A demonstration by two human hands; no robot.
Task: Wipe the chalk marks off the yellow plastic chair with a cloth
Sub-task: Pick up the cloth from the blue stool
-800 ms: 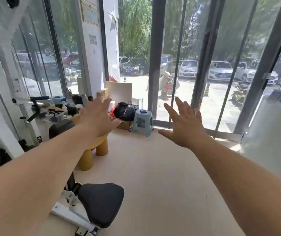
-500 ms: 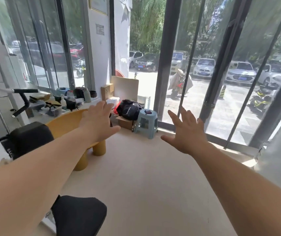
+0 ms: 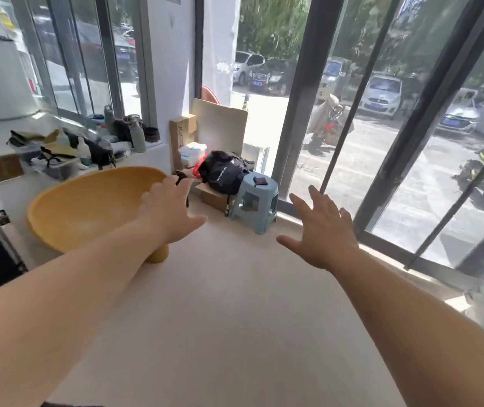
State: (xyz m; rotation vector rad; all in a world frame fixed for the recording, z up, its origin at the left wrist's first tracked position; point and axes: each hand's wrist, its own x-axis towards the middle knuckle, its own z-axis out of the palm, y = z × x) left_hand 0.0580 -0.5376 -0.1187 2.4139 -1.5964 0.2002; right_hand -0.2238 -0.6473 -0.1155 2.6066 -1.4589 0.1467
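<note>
Step in hand: approach only, wiping not yet begun. Left hand (image 3: 173,210) and right hand (image 3: 326,233): both stretched forward, fingers spread, holding nothing; no cloth identifiable in view. Yellow plastic chair (image 3: 88,207): on the floor at left, behind the left hand, seat faintly smudged; the next move probably calls for fetching a cloth first.

Yellow chair (image 3: 88,207) legs mostly behind left arm (image 3: 82,289), sill clutter (image 3: 67,154) blurred

Sunlit pale floor (image 3: 235,318), glass walls (image 3: 337,127)
</note>
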